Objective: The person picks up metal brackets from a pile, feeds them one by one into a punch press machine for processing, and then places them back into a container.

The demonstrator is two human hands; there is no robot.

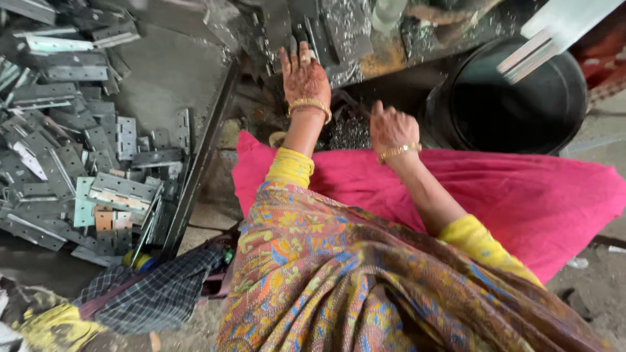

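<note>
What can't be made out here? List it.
- Head view: left hand fingertips merge with the dark hinges; grip unclear.
- Right hand fingers curl away; any contents hidden.
- Black bucket interior too dark, partly covered by a pale metal strip.
- Hinge pile cut by left edge.

A dark metal work surface [173, 78] is seen at the left, bounded on the right by a raised edge. A large heap of grey metal hinges [72, 163] is spread over its left and near parts. At the far centre, a grimy bench top [385, 62] carries flat metal plates [339, 29] and scattered shavings.
</note>
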